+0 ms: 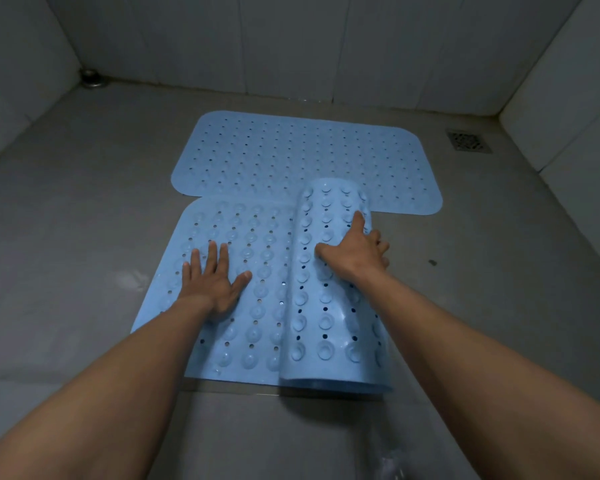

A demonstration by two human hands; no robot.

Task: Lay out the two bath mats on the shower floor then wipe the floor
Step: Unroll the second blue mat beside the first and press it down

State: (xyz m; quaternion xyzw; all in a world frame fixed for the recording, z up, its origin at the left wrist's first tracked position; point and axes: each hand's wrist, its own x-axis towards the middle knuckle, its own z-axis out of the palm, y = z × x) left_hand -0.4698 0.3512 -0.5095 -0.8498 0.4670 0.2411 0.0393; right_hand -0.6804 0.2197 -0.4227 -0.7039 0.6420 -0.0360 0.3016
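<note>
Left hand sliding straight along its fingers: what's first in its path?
Likely the near edge of the flat far blue rubber bath mat, once the left hand leaves the half-unrolled blue mat it presses.

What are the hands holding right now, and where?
The right hand grips the near mat by its rolled-up part; the left hand only presses its flat part.
</note>
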